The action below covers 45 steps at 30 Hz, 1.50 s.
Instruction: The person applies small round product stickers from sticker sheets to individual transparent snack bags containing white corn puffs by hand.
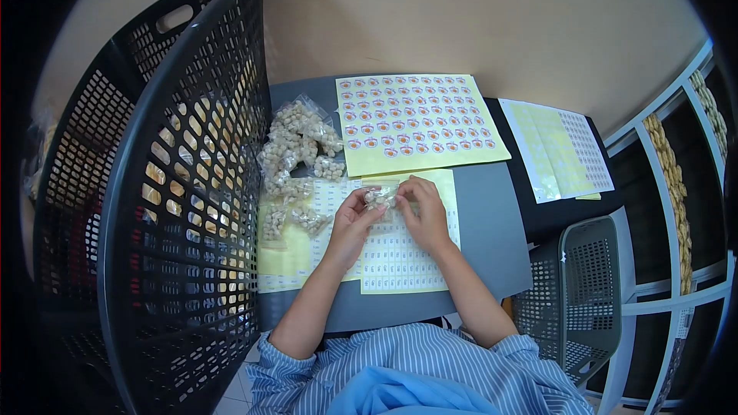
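Between my hands, over the label sheets, is a small clear plastic bag (378, 198) of pale round pieces. My left hand (354, 219) pinches its left side with thumb and fingers. At its right edge, my right hand (421, 206) grips the plastic with bent fingers. Beneath my hands lies a sheet of small printed labels (407, 265). Just behind them is a larger yellow sheet of round orange-and-white stickers (415, 115). A pile of similar filled bags (296, 138) lies left of my hands, with several more bags in front of it.
A tall dark plastic basket (184, 184) with packed bags inside stands close on the left. On the right, another sticker sheet (553, 150) lies on a black surface, above a grey-green basket (588, 292). A white-framed rack (669, 184) stands at far right; a wall is behind.
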Available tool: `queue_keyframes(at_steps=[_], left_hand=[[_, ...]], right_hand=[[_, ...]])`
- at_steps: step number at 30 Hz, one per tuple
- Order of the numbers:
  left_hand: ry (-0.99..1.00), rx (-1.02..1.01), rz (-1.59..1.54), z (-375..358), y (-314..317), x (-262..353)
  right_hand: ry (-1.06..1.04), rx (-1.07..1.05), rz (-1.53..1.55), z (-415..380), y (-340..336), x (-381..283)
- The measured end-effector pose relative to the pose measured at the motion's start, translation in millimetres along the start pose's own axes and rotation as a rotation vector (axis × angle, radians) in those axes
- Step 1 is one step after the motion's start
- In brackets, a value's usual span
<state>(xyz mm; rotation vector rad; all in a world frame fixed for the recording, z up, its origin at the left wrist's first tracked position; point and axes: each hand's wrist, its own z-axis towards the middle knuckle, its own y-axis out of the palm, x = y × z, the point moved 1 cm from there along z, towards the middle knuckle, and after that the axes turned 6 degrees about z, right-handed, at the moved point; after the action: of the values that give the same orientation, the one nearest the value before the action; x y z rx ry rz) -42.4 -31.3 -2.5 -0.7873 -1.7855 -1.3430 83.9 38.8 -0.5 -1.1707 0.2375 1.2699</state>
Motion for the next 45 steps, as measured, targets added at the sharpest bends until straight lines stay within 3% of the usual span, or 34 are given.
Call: queue_keyframes(at_steps=[1, 3, 5, 7, 8, 13, 15, 19, 22, 24, 28, 31, 34, 36, 39, 45], left_hand=[[-0.002, -0.001, 0.0, 0.2, -0.4, -0.3], [-0.009, -0.004, 0.0, 0.4, -1.6, -1.3], [0.06, -0.012, 0.142, 1.2, -3.3, -4.5], [0.128, -0.019, 0.284, -0.2, -3.1, -3.1], [0.143, -0.04, 0.341, -2.3, -1.5, 1.2], [0.18, -0.086, 0.482, -5.6, -0.1, 7.2], [0.12, -0.001, 0.37, -6.4, 1.8, 9.7], [0.129, 0.042, 0.163, -2.0, 0.5, 7.2], [0.151, 0.058, 0.095, -3.5, 3.6, 6.2], [0.187, 0.051, 0.303, -2.7, 0.5, 3.8], [0.214, 0.092, 0.401, -6.3, 5.3, 8.7], [0.275, 0.107, 0.367, -3.1, 1.2, 3.2], [0.174, 0.124, 0.348, -2.1, -1.4, 2.3], [0.11, 0.108, 0.256, -2.5, 1.2, 4.0], [0.078, 0.082, 0.214, -2.1, 1.3, 3.7], [0.085, 0.063, 0.29, -2.0, 0.1, 3.1]], right_hand=[[0.002, 0.0, 0.0, 0.3, -0.6, 3.7], [0.233, 0.088, 0.539, 1.7, -3.4, 16.3], [0.176, 0.12, 0.615, 2.5, -6.1, 23.3], [0.257, 0.091, 1.028, 6.4, -16.8, 6.6], [0.296, 0.019, 1.06, 6.9, -20.3, 3.6], [0.246, -0.117, 0.821, 2.8, -18.6, -10.5], [0.41, -0.052, 0.933, 2.4, -19.0, -14.4], [0.421, 0.018, 0.944, -0.4, -11.8, -17.1], [0.355, 0.066, 0.952, -3.9, -2.0, -14.0], [0.19, 0.059, 0.845, -4.3, 2.0, -12.2], [0.289, 0.007, 0.889, -2.7, -8.0, -23.9], [0.328, -0.068, 0.751, -1.0, -14.0, -28.8], [0.292, -0.115, 0.776, -1.4, -13.6, -28.6], [0.142, -0.03, 0.666, -0.9, -12.7, -27.4], [0.082, 0.124, 0.648, -0.5, -9.9, -13.6], [0.063, -0.012, 0.442, 0.6, -15.8, -16.1]])
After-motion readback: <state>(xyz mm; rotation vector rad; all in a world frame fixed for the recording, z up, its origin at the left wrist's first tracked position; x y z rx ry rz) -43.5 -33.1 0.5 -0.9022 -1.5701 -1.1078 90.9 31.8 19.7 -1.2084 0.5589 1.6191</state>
